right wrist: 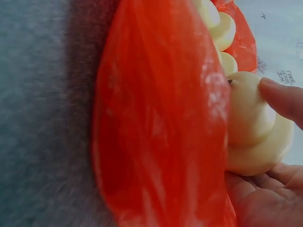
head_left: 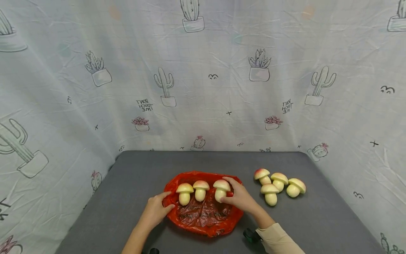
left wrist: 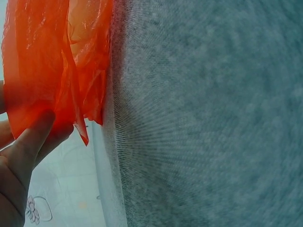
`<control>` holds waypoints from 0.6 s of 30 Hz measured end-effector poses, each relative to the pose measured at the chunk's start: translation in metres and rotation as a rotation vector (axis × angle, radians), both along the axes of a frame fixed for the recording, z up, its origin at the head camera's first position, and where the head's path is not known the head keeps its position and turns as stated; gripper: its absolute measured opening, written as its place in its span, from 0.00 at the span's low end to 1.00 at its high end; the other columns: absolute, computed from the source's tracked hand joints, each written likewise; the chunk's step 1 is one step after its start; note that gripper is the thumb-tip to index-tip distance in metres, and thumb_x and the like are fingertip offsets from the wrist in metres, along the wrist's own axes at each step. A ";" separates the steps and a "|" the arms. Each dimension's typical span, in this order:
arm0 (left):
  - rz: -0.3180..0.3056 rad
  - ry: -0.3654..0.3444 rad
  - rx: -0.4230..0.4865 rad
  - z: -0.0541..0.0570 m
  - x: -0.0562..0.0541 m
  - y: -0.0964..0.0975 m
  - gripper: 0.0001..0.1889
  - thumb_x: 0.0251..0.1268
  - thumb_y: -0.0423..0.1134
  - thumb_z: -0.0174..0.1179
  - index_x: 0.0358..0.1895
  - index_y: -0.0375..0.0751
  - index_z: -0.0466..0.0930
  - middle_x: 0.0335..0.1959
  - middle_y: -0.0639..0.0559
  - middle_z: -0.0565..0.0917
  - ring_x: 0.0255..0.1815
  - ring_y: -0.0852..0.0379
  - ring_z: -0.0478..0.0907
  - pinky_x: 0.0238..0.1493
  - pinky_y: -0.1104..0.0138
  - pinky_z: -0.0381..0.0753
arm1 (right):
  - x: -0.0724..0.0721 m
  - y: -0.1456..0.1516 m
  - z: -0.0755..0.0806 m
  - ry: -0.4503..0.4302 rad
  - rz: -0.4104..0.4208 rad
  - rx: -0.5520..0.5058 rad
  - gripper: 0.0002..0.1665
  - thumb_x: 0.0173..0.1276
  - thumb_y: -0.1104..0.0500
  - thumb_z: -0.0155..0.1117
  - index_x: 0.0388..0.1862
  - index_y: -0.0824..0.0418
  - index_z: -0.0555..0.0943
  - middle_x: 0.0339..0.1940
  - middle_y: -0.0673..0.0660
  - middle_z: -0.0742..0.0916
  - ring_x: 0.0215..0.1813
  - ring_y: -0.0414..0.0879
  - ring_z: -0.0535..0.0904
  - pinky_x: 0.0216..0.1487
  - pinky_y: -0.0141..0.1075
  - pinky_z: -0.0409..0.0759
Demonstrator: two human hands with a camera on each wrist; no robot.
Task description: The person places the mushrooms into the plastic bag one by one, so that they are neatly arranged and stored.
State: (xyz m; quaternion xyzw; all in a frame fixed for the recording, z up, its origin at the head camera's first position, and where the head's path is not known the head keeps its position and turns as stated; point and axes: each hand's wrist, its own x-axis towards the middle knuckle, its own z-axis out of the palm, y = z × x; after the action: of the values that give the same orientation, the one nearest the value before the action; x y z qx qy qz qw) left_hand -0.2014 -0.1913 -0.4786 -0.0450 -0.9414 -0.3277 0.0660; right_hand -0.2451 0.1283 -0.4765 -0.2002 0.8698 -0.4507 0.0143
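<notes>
A red plastic bag (head_left: 203,231) lies spread open on the grey table, its rim standing up around it. My left hand (head_left: 155,210) pinches the bag's left rim; in the left wrist view, thumb and fingers (left wrist: 33,135) lie about the red plastic. With thumb and fingertips my right hand (head_left: 239,197) holds a toy mushroom (head_left: 221,190) at the right inside of the bag. The right wrist view shows this mushroom's pale stem (right wrist: 251,109) between thumb and fingers, partly behind the bag. Two more mushrooms, one (head_left: 184,193) left and one (head_left: 200,190) nearer the middle, are in the bag.
Several loose mushrooms (head_left: 279,181) with yellow-red caps lie grouped on the grey table (head_left: 139,165), right of the bag. A white cloth (head_left: 203,98) printed with cactus drawings hangs behind and at both sides. Dark straps (head_left: 251,235) show near the wrists.
</notes>
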 end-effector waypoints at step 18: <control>-0.002 -0.022 -0.003 0.006 0.001 0.001 0.24 0.51 0.35 0.70 0.53 0.32 0.79 0.48 0.35 0.83 0.48 0.41 0.81 0.44 0.53 0.81 | -0.019 -0.022 -0.002 -0.008 -0.006 0.093 0.46 0.53 0.57 0.74 0.68 0.68 0.65 0.63 0.65 0.75 0.56 0.57 0.76 0.51 0.50 0.76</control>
State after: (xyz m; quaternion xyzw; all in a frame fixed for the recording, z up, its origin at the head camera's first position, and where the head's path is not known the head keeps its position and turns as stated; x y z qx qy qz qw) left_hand -0.2002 -0.1905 -0.4722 -0.0422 -0.9426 -0.3267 0.0553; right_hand -0.2645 0.1063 -0.4786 -0.1950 0.8903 -0.4106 0.0255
